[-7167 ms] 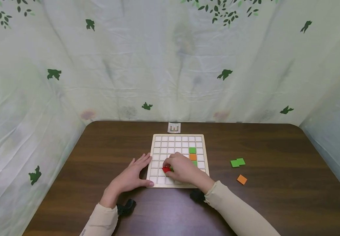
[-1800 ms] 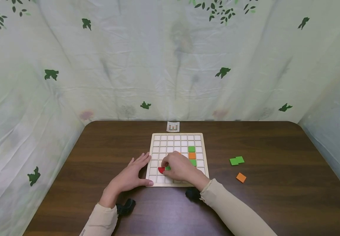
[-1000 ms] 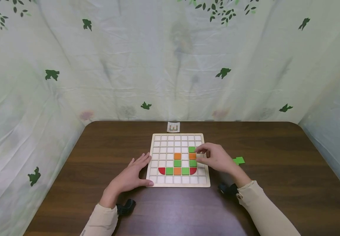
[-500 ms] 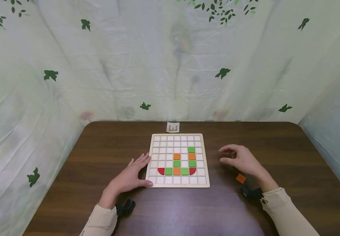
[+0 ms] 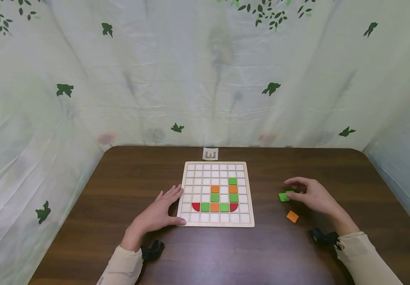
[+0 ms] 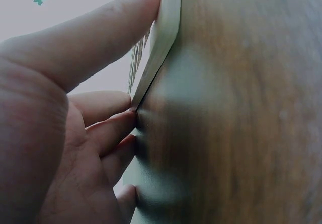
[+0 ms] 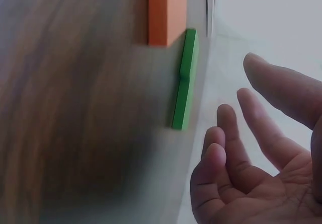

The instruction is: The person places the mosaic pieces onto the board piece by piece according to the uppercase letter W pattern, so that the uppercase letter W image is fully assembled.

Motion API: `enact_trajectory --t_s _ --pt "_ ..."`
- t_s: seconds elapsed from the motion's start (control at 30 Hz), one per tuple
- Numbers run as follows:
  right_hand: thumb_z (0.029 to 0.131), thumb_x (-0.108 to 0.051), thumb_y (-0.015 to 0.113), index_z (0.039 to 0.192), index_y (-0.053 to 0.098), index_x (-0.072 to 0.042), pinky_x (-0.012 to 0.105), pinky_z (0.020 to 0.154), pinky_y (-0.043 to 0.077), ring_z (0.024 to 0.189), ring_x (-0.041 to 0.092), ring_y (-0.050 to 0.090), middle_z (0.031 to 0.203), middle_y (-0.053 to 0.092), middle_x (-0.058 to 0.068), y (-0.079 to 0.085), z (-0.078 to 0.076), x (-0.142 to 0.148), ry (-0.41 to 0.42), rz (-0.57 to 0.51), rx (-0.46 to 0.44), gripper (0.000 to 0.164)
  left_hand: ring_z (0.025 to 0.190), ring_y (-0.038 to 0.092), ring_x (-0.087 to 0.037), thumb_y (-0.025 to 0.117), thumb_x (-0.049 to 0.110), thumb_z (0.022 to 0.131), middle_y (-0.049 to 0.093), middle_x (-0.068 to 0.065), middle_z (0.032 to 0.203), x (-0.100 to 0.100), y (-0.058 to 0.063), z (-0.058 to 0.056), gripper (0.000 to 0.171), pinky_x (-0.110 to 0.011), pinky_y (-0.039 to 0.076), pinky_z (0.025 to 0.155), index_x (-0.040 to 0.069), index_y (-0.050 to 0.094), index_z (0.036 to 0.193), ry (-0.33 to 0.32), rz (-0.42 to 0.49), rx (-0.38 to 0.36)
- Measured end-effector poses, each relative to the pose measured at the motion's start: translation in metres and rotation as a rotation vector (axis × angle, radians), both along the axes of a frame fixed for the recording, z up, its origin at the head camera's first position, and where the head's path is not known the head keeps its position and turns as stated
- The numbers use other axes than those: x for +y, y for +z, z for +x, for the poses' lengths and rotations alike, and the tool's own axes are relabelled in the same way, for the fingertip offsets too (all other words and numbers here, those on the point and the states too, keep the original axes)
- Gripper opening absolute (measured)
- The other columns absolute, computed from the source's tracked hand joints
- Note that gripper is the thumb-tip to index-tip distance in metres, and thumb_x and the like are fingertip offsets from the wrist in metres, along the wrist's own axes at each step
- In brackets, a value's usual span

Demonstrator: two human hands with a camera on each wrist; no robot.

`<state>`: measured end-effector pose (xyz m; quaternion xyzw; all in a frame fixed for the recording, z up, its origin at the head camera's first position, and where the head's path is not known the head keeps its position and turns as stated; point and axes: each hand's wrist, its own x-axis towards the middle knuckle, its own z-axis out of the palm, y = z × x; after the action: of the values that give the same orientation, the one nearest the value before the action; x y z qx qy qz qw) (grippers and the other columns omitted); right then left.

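Observation:
A white grid board with a pale wooden frame lies on the table. Green and orange square tiles sit in its cells, and a red rounded tile and another red rounded tile end the lowest filled row. My left hand rests at the board's left edge, thumb on the near corner, fingers extended. Over two green tiles at the right, my right hand hovers with thumb and fingers apart and nothing between them. In the right wrist view, a gap separates its fingertips from the green tiles.
An orange tile lies loose on the dark wooden table, nearer than the green pair. Behind the board is a small card with a printed grid pattern. Pale curtains with leaf prints stand around the table's far side and flanks.
My right hand set the red rounded tile into the left cell of the low row, let go, and travelled right, off the board to the green tiles. The left hand stayed put.

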<state>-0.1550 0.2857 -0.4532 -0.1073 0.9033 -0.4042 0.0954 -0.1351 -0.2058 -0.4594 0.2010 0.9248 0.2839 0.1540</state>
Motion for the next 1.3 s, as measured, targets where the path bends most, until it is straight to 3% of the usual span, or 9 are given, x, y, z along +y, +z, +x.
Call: enact_trajectory --t_s 0.37,0.67,1.3 --pt "0.093 -0.012 0.072 0.134 0.061 -0.001 0.026 0.080 0.052 0.110 0.031 0.056 0.130 0.063 0.018 -0.007 -0.005 0.012 0.027 -0.019 -0.070 0.044 0.154 0.013 -0.031 0.084 0.039 0.081 0.020 -0.009 0.166 0.001 0.000 0.000 0.099 -0.055 0.005 0.123 0.004 0.030 0.158 0.001 0.004 -0.002" --pt "0.089 -0.003 0.073 0.131 0.063 0.002 0.042 0.084 0.051 0.102 0.030 0.056 0.125 0.064 0.019 -0.007 -0.004 0.011 0.059 0.064 -0.066 0.043 0.153 0.013 -0.032 0.084 0.039 0.081 0.020 -0.010 0.166 0.001 0.001 0.001 0.099 -0.056 0.005 0.123 0.004 0.031 0.158 0.005 0.002 -0.003" --pt "0.087 -0.004 0.075 0.115 0.071 0.000 0.044 0.077 0.053 0.091 0.026 0.059 0.105 0.066 0.011 -0.005 -0.003 0.010 0.069 0.219 0.032 0.028 0.153 0.013 -0.032 0.084 0.040 0.081 0.021 -0.009 0.166 0.000 0.000 0.003 0.100 -0.056 0.005 0.123 0.005 0.030 0.158 0.000 0.021 -0.001"
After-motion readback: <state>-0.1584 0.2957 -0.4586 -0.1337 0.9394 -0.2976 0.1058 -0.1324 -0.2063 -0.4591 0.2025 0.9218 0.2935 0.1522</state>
